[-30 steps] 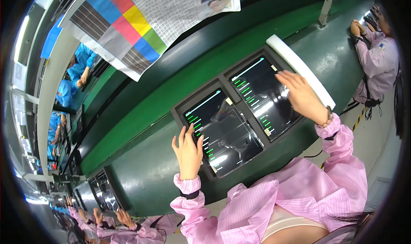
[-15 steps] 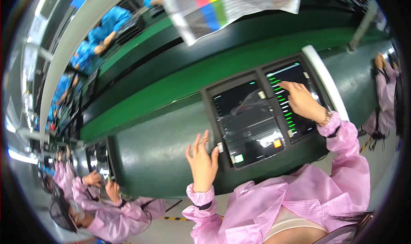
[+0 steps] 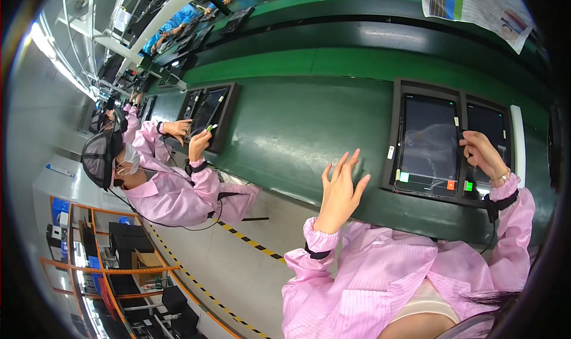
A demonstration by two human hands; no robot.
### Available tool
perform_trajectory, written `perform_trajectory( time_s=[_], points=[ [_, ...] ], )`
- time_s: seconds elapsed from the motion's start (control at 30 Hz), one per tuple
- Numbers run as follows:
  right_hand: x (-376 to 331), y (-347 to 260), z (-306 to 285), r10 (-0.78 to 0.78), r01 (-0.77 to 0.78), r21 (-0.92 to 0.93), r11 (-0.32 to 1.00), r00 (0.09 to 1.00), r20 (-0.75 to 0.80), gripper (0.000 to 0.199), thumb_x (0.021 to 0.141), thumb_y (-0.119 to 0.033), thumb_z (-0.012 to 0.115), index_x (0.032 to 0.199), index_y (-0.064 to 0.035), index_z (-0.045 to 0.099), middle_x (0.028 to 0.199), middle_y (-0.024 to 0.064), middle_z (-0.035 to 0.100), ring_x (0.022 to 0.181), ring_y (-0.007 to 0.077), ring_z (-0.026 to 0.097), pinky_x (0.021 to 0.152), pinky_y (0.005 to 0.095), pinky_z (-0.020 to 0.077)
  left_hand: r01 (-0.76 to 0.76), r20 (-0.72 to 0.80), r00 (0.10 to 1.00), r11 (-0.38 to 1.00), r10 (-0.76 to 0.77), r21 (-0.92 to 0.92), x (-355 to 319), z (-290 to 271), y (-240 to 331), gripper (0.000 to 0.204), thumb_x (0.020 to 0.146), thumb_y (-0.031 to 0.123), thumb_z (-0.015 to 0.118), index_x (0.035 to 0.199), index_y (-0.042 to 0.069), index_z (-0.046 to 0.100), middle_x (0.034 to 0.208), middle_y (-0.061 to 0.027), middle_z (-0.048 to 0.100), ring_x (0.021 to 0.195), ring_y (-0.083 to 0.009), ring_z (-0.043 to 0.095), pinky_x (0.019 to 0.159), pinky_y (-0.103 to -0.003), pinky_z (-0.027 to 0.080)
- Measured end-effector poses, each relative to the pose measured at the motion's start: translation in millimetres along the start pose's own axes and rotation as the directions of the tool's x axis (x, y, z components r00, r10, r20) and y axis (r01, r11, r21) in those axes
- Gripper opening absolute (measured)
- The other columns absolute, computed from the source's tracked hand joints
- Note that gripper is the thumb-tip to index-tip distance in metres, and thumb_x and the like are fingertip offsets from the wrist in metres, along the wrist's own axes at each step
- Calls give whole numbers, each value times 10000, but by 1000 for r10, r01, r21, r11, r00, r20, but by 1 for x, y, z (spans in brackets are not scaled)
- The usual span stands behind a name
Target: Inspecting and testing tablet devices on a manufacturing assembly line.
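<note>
Two tablets lie side by side in a dark tray (image 3: 388, 160) on the green bench. The left tablet (image 3: 429, 137) has a dark, reflective screen with a green square and an orange square along its lower end. My right hand (image 3: 483, 153) is over the right tablet (image 3: 489, 120), fingers loosely bent and apart, with their tips near the divider between the two tablets. It partly hides that tablet, whose lower end shows a green square. My left hand (image 3: 340, 191) hovers left of the tray, fingers spread, holding nothing.
A white bar (image 3: 518, 146) stands along the tray's right side. To the left, a co-worker in pink (image 3: 172, 199) works at another tray (image 3: 229, 116). A printed sheet (image 3: 479, 9) hangs at the far right. Shelving (image 3: 113, 270) and striped floor tape lie lower left.
The view has swung left, so the tray appears farther right. My right hand has left the column of green marks, which no longer shows, and its fingers are more bent. My left hand stays spread.
</note>
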State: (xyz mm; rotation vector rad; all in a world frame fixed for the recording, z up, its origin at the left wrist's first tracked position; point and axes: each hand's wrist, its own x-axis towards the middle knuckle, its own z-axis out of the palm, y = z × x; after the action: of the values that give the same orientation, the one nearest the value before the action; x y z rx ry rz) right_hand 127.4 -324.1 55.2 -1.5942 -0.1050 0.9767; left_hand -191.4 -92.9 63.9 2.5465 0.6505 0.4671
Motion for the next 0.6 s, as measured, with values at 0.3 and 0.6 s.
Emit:
perform_trajectory(
  time_s=[0.3, 0.6],
  points=[
    [-4, 8, 37, -315, 316, -78, 945, 949, 23, 336, 967, -434, 521, 973, -113, 619, 622, -104, 454, 471, -15, 306, 406, 173, 196, -143, 2, 989, 981, 145, -129, 1, 9, 25, 466, 951, 245, 559, 1341, 53, 390, 1407, -114, 467, 1352, -248, 380, 1101, -508, 217],
    [-71, 6, 42, -547, 554, 113, 825, 833, -87, 271, 1013, -343, 465, 963, -95, 561, 743, -75, 519, 604, -8, 450, 519, 163, 366, 108, 152, 985, 409, 76, -906, 44, 51, 48, 489, 1027, 159, 400, 1453, 8, 214, 1504, -176, 300, 1388, -270, 317, 1116, -353, 264]
  ],
)
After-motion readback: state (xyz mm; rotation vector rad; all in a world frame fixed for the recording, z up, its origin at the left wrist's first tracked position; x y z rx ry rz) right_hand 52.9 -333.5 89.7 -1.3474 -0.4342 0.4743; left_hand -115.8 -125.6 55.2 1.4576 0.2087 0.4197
